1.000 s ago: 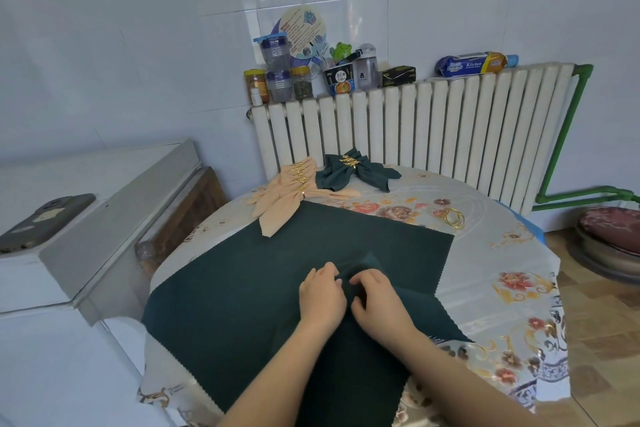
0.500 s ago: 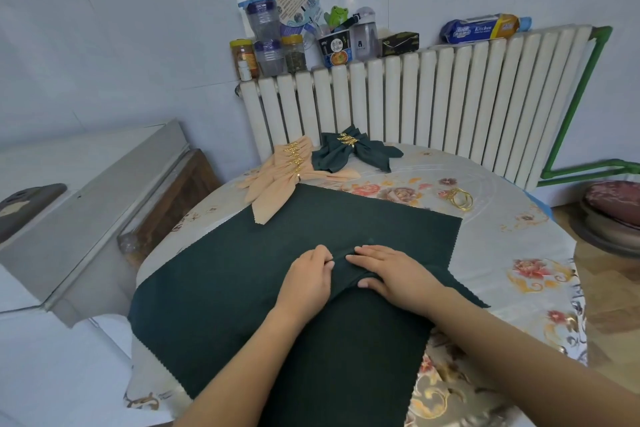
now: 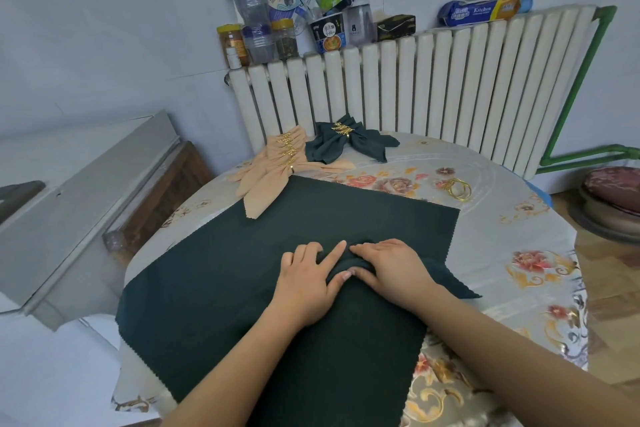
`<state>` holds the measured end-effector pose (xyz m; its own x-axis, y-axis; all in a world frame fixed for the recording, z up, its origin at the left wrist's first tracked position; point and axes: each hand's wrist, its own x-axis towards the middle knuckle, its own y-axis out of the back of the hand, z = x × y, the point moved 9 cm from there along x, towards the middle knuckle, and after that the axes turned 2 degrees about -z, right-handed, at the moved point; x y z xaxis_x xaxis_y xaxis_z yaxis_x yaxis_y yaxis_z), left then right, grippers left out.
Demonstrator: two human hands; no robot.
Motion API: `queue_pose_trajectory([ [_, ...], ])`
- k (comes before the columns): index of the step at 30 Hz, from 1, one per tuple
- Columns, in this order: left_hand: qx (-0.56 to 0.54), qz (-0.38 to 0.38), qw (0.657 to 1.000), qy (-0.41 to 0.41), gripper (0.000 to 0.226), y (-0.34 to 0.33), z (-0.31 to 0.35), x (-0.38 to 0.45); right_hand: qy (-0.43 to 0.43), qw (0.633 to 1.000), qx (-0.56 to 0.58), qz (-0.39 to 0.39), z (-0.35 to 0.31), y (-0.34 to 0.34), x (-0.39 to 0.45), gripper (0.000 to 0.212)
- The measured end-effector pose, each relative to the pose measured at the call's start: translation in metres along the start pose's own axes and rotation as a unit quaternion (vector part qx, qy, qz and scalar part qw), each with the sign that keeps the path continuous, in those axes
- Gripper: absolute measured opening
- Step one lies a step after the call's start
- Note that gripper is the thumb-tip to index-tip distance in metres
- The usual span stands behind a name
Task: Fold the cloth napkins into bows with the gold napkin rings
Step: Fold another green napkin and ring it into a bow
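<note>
At the near edge of the round table, I press a dark green napkin flat with both hands as I gather its middle into a ridge. My left hand lies on the cloth with the forefinger stretched toward the centre and the other fingers lightly bent, and its thumb meets the thumb of my right hand, whose fingers lie nearly straight across the raised fold. Between the two thumbs the fabric bunches up; neither hand has lifted it clear. The napkin spreads over most of the near half of the table, one corner trailing toward the right edge.

At the far edge, against the radiator, sits the finished work: a green bow cinched by a gold leaf ring, and just beside it on the left a stack of peach bows, each with its own ring, how many I cannot count. Loose gold napkin rings wait near the far right edge, well apart from my hands.

By my reading, several napkins are done and this one is at an early stage: it remains to be pleated, pinched at the waist, threaded through a ring and fanned out.
</note>
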<state>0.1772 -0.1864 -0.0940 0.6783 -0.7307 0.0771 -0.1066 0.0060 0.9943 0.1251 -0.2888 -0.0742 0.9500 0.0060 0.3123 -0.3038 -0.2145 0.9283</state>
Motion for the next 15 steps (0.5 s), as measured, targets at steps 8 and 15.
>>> queue_pose_trajectory([
  [8, -0.127, -0.022, 0.992, 0.007, 0.049, -0.005, -0.005, 0.005, 0.032, 0.997, 0.033, 0.057, 0.001, 0.010, 0.001, 0.033],
  [15, -0.166, -0.026, 0.985, -0.027, 0.047, -0.002, -0.012, 0.018, 0.036, 0.987, 0.032, 0.151, 0.010, 0.016, 0.000, 0.026],
])
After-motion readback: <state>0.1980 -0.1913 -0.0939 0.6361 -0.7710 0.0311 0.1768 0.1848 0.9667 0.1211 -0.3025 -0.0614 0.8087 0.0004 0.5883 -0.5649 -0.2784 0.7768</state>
